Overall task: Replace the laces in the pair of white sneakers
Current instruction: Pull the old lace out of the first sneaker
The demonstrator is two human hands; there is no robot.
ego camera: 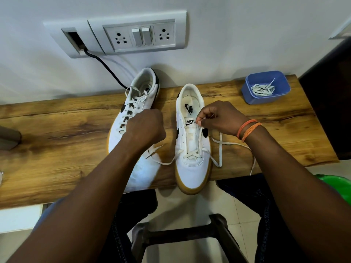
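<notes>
Centre frame, wooden shelf [57, 130]: two white canvas sneakers, gum soles. Right hand [218, 118] pinches flat white lace [199, 137] over right sneaker [191, 168]; left hand [146, 128] fisted over laced left sneaker [140, 95], contents unclear

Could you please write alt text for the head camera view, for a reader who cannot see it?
A person's right hand pinches a white lace at an eyelet of the right white sneaker, laced only near the toe, on a wooden table. The left hand, curled, hovers by the fully laced left sneaker. A blue container behind holds more laces.
</notes>
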